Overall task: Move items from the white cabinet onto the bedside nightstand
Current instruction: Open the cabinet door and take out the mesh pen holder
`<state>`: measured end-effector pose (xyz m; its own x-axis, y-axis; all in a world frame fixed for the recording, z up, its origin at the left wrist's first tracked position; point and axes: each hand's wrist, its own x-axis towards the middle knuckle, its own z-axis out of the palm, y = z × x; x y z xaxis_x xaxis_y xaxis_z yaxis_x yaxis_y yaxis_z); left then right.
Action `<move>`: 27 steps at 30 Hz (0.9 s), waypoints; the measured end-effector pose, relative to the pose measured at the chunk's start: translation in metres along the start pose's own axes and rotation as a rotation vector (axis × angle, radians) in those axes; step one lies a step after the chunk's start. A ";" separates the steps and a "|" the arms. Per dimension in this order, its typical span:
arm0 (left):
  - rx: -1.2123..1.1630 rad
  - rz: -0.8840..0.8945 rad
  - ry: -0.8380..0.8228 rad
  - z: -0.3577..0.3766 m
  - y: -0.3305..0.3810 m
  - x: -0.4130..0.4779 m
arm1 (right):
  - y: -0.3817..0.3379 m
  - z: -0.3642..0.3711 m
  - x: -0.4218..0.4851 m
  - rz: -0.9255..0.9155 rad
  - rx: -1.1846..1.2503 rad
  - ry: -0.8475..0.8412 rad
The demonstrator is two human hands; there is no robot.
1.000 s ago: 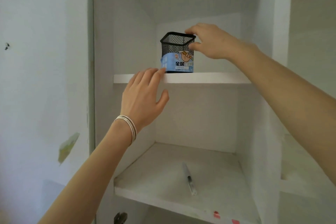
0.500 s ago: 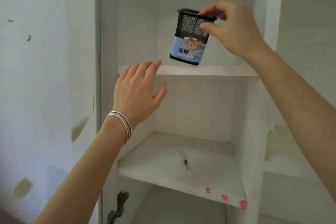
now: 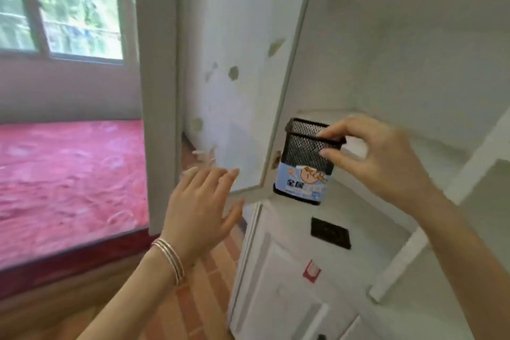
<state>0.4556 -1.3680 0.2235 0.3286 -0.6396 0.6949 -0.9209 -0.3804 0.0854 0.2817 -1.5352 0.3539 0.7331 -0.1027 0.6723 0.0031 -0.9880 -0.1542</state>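
The right hand (image 3: 380, 163) gripped a black wire-mesh pen holder with a pale blue paper label (image 3: 306, 165) by its upper rim, the thumb and fingertips (image 3: 328, 153) pinched closed on the near edge of the mesh. The holder hung in the air, clear of any shelf, tilted slightly so that its open top leaned to the left, in front of the open white cabinet (image 3: 400, 69) and just beside the lower edge of the white cabinet door (image 3: 237, 63), which stood swung outward. The label showed a cartoon fist and some printed characters too blurred to read. The left hand (image 3: 201, 207) held nothing; its fingers were spread and loosely extended, palm turned away from the camera, raised to the left of the holder and apart from it. Thin silver bangles (image 3: 169, 259) circled the left wrist. Below the holder, the white panelled lower front of the cabinet (image 3: 289, 284) carried a small black rectangular plate (image 3: 330, 232) and a red sticker (image 3: 311, 271). To the left lay a bed with a red patterned cover (image 3: 69, 179), a window with a pale frame (image 3: 60, 5) above it showing green foliage outside, and orange-brown tiled flooring (image 3: 201, 298) ran between the bed and the cabinet. The whole view was somewhat smeared with motion.
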 end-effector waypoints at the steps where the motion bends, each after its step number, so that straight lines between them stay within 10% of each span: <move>1: 0.041 -0.081 -0.072 -0.003 -0.008 -0.039 | -0.007 0.025 -0.012 -0.017 0.050 -0.074; 10: 0.372 -0.686 -0.409 -0.123 -0.045 -0.294 | -0.159 0.221 -0.058 -0.296 0.447 -0.605; 27: 0.763 -1.307 -0.355 -0.364 -0.095 -0.559 | -0.574 0.356 -0.075 -0.898 0.693 -0.834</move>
<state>0.2835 -0.7311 0.0871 0.9218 0.3182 0.2213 0.3201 -0.9470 0.0282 0.4667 -0.9191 0.1341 0.4837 0.8628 0.1470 0.8293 -0.3981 -0.3921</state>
